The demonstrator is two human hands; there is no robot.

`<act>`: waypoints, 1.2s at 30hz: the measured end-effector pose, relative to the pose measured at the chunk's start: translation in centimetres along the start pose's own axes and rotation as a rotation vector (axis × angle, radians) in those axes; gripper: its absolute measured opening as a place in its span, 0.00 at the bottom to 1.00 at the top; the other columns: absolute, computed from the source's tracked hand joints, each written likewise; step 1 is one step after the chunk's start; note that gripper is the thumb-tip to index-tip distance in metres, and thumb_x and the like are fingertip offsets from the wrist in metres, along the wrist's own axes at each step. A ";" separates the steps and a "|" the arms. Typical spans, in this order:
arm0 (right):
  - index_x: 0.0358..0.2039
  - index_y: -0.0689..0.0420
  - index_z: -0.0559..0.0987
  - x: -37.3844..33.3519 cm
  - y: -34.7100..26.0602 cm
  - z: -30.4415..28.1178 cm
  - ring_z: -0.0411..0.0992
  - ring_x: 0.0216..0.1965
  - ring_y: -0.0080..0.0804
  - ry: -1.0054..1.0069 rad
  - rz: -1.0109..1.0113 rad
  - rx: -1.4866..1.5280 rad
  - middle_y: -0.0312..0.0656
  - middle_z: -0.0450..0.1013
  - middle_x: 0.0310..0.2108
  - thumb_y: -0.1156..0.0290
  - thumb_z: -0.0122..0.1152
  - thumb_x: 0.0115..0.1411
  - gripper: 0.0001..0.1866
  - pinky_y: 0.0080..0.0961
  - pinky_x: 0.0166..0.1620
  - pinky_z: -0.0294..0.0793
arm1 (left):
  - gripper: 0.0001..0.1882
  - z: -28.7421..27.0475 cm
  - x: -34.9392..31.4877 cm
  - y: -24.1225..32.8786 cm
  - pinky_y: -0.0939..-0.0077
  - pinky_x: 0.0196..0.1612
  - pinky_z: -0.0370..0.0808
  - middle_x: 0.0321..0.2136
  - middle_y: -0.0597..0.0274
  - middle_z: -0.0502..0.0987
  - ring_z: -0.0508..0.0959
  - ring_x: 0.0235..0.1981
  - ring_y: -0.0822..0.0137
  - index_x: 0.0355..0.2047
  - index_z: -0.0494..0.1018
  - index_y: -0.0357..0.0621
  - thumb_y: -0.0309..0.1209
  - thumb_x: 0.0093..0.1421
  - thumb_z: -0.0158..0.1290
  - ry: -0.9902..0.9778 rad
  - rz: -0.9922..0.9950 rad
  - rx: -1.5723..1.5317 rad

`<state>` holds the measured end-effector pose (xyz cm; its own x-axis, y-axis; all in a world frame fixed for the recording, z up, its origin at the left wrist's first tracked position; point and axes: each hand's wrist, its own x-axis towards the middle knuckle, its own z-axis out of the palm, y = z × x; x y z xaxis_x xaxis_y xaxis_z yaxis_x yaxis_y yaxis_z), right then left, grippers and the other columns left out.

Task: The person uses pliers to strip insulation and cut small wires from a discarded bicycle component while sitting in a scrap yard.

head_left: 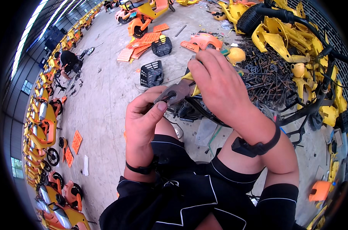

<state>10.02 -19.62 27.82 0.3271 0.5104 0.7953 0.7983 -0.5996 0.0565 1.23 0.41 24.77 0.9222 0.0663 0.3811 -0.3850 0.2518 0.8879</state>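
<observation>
My right hand [220, 78] is wrapped round the yellow handles of a pair of pliers [178, 93]. The metal jaws point down to the left, toward my other hand. My left hand [141, 115] is closed, with thumb and forefinger pinched at the tip of the jaws. A small dark piece shows between those fingers and the jaws, too small to name. Below both hands, partly hidden by them, a black metal frame [206, 112] lies between my knees.
Ahead to the right lies a heap of dark metal parts [264, 73], with yellow body panels [281, 38] behind it. Black baskets [151, 73] and orange panels [143, 40] lie ahead. Scooters [47, 126] line the left. A person [68, 61] crouches far left.
</observation>
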 end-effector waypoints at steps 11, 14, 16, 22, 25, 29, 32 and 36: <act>0.33 0.55 0.74 0.2 0.4 0.1 0.69 0.42 0.37 0.101 -0.087 -0.128 0.39 0.70 0.36 0.68 0.55 0.54 0.07 0.37 0.51 0.66 | 0.06 -0.1 0.0 0.3 0.67 0.54 0.71 0.46 0.50 0.79 0.77 0.47 0.64 0.37 0.78 0.32 0.22 0.61 0.57 -0.038 0.049 0.036; 0.34 0.56 0.74 0.2 0.1 -0.4 0.70 0.43 0.38 0.008 -0.057 -0.118 0.39 0.71 0.37 0.69 0.55 0.54 0.08 0.32 0.48 0.70 | 0.06 0.0 -0.1 0.4 0.69 0.53 0.71 0.45 0.51 0.79 0.77 0.46 0.65 0.37 0.78 0.33 0.22 0.61 0.57 -0.018 0.058 0.074; 0.36 0.57 0.75 0.1 -0.1 0.0 0.70 0.46 0.38 -0.043 -0.012 -0.021 0.40 0.71 0.39 0.70 0.56 0.54 0.10 0.30 0.46 0.74 | 0.05 0.0 -0.2 0.4 0.70 0.52 0.71 0.45 0.51 0.79 0.77 0.46 0.65 0.38 0.78 0.33 0.22 0.61 0.57 0.002 0.050 0.079; 0.44 0.61 0.74 0.2 -0.1 0.3 0.69 0.55 0.45 0.023 0.018 0.070 0.45 0.71 0.46 0.75 0.56 0.53 0.16 0.36 0.50 0.77 | 0.05 -0.4 -0.3 0.0 0.71 0.52 0.70 0.44 0.52 0.79 0.76 0.46 0.66 0.38 0.78 0.34 0.21 0.61 0.57 0.000 0.025 0.028; 0.46 0.60 0.73 0.3 -0.2 0.4 0.67 0.56 0.48 0.041 0.044 0.081 0.47 0.69 0.48 0.76 0.56 0.54 0.17 0.36 0.50 0.77 | 0.06 -0.3 -0.2 0.1 0.71 0.52 0.70 0.45 0.51 0.79 0.76 0.46 0.66 0.38 0.78 0.33 0.21 0.61 0.57 0.009 0.039 0.040; 0.45 0.60 0.73 0.3 -0.1 0.6 0.67 0.56 0.50 0.035 0.084 0.112 0.48 0.68 0.47 0.76 0.55 0.54 0.16 0.38 0.50 0.77 | 0.06 -0.2 0.0 0.0 0.72 0.52 0.70 0.46 0.51 0.79 0.76 0.46 0.66 0.39 0.78 0.33 0.20 0.61 0.57 0.020 0.079 0.120; 0.43 0.60 0.73 0.2 -0.3 0.5 0.67 0.55 0.50 0.013 0.128 0.124 0.48 0.68 0.45 0.77 0.55 0.54 0.14 0.38 0.49 0.77 | 0.07 -0.1 0.0 0.1 0.72 0.52 0.70 0.47 0.51 0.79 0.76 0.46 0.67 0.40 0.78 0.33 0.20 0.61 0.56 0.031 0.091 0.152; 0.42 0.59 0.74 0.0 -0.4 0.6 0.70 0.50 0.49 -0.224 0.202 0.177 0.46 0.70 0.42 0.77 0.57 0.52 0.15 0.37 0.43 0.77 | 0.08 -0.4 0.0 -0.1 0.74 0.52 0.71 0.46 0.53 0.79 0.77 0.46 0.68 0.41 0.78 0.33 0.21 0.62 0.56 0.029 0.058 0.123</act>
<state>10.01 -19.00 27.37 0.5741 0.5268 0.6268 0.7753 -0.5958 -0.2094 1.27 0.77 24.54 0.8980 0.1060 0.4269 -0.4380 0.1263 0.8900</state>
